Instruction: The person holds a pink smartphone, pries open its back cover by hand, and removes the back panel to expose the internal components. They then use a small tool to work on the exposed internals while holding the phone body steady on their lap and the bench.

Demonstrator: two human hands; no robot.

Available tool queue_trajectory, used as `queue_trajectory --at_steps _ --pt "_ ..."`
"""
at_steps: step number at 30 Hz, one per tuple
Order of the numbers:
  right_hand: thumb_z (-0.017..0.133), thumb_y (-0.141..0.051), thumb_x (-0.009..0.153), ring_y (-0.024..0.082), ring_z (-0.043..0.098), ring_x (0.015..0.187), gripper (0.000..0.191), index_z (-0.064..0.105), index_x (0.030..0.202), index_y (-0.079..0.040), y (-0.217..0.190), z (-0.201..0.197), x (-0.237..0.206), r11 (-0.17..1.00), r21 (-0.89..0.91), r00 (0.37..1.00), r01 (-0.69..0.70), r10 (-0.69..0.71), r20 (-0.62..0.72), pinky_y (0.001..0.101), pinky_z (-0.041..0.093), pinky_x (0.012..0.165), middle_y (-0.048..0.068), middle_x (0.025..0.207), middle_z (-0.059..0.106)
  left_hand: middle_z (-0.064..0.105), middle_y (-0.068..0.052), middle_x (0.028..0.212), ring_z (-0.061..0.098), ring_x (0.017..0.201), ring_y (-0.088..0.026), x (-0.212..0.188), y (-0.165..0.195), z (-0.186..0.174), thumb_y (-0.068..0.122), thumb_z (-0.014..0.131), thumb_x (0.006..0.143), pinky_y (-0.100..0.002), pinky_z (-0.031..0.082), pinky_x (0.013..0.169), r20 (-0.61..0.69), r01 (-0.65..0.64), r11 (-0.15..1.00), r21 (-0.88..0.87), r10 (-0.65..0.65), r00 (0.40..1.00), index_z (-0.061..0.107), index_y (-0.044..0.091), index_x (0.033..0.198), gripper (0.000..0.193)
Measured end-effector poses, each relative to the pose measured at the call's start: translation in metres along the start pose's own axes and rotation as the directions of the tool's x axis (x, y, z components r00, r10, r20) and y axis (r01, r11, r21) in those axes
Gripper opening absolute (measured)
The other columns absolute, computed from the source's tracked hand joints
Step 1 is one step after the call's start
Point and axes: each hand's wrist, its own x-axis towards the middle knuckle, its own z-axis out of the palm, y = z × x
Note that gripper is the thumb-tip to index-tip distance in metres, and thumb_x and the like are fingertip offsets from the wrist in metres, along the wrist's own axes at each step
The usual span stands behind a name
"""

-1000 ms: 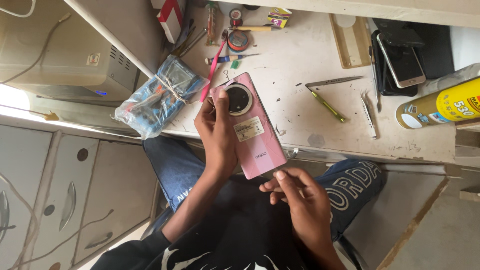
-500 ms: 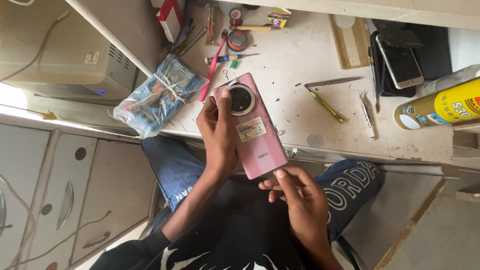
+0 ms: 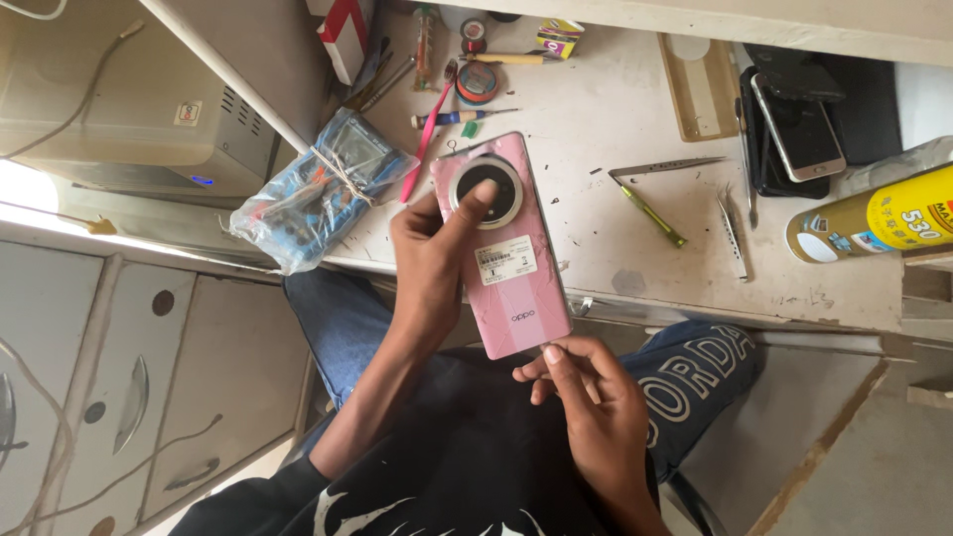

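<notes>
While the left hand (image 3: 432, 263) wraps the pink phone (image 3: 504, 248) from its left long edge, thumb pressed on the round black camera ring (image 3: 484, 193), the phone sits back-side up and is gripped, not resting flat. Its top end overhangs the near edge of the surface (image 3: 615, 129); its bottom end hangs off the edge, over the person's lap.

Long axis runs from the camera end, farthest from the body, down and slightly right to the bottom short edge, nearest the body. A white sticker (image 3: 506, 263) sits mid-back, and fine cracks show in the glass.

The right hand (image 3: 586, 407) is directly below that bottom edge, fingers curled narrow, fingertips (image 3: 552, 353) touching or just short of the bottom right corner. Can't tell if it pinches a small tool; nothing is clearly visible between the fingers.

So the left hand is the holder at the upper half, and the right is nearer the bottom end, lying in line with the long axis.

Outward on the surface: pink toothbrush (image 3: 425, 139) just left of the phone's top corner, bagged bundle (image 3: 313, 194) at the left near corner. Right of the phone, well apart: green-handled screwdriver (image 3: 650, 213), tweezers (image 3: 730, 233), yellow spray can (image 3: 874, 223) at the right edge. Another phone (image 3: 799, 124) lies towards the far right.
</notes>
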Motion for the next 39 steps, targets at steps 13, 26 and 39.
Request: queue_trajectory --at_steps 13,26,39 --pt "0.057 -0.01 0.102 0.016 0.072 0.078 0.017 0.066 0.107 0.004 -0.001 -0.002 -0.004 0.99 -0.055 0.992 0.128 -0.127 0.022 0.0303 0.056 0.068 0.015 0.087 0.078 0.072 -0.001 0.074 0.059 0.064 -0.004 -0.002 -0.003 -0.019 0.028 0.073 0.1 -0.024 0.045 0.058 0.142 0.032 0.965 0.26 -0.071 0.987 0.077 -0.002 0.089 0.032" --pt "0.057 -0.011 0.101 0.018 0.072 0.076 0.02 0.068 0.103 0.006 -0.003 -0.001 -0.001 1.0 -0.014 0.999 -0.028 0.028 -0.026 0.0317 0.054 0.065 0.018 0.085 0.077 0.068 0.0 0.068 0.057 0.056 -0.004 -0.007 -0.006 -0.01 0.032 0.068 0.099 -0.023 0.042 0.048 0.081 0.076 0.968 0.238 -0.098 0.992 0.074 -0.001 0.083 0.037" --pt "0.059 -0.007 0.102 0.016 0.067 0.073 0.016 0.067 0.101 0.006 -0.001 -0.018 0.0 0.997 -0.05 0.998 0.062 -0.062 -0.002 0.0285 0.052 0.065 0.015 0.084 0.075 0.069 -0.002 0.07 0.059 0.057 -0.005 -0.006 -0.006 -0.012 0.032 0.068 0.1 -0.024 0.044 0.048 0.082 0.104 0.967 0.231 -0.126 0.989 0.074 -0.003 0.086 0.038"
